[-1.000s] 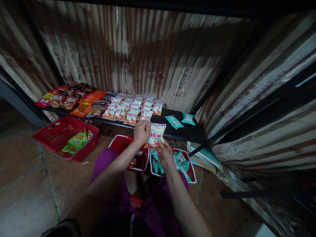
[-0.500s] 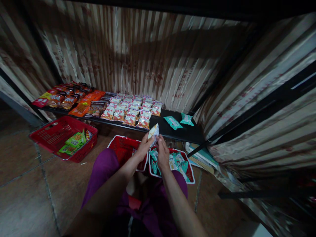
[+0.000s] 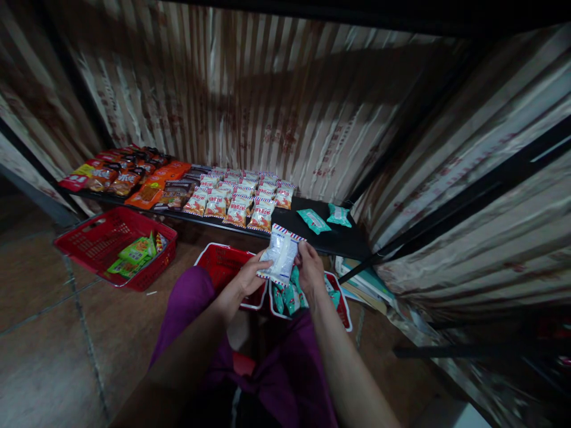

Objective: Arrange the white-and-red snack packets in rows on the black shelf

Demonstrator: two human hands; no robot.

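A white snack bag [image 3: 282,257] with a striped edge is held between both hands, its printed back facing up. My left hand [image 3: 250,273] pinches its lower left side, and my right hand [image 3: 310,265] grips its upper right corner. Beneath it stand a red basket [image 3: 223,252] with a white rim and another red basket [image 3: 345,309] filled with teal packets [image 3: 291,297]. Rows of white and orange snack bags [image 3: 238,210] lie on the black shelf [image 3: 307,238] beyond, with two teal packets [image 3: 314,221] to their right.
At the left, a red basket [image 3: 154,274] on the floor holds green packets [image 3: 136,251]. Orange and brown bags [image 3: 149,191] cover the shelf's left part. A dark metal post [image 3: 357,268] and stacked books or papers [image 3: 366,284] are on the right.
The bag has been turned so that its back faces up and spread flatter. My right hand has moved right, to the bag's corner; my left hand has shifted slightly down and left.
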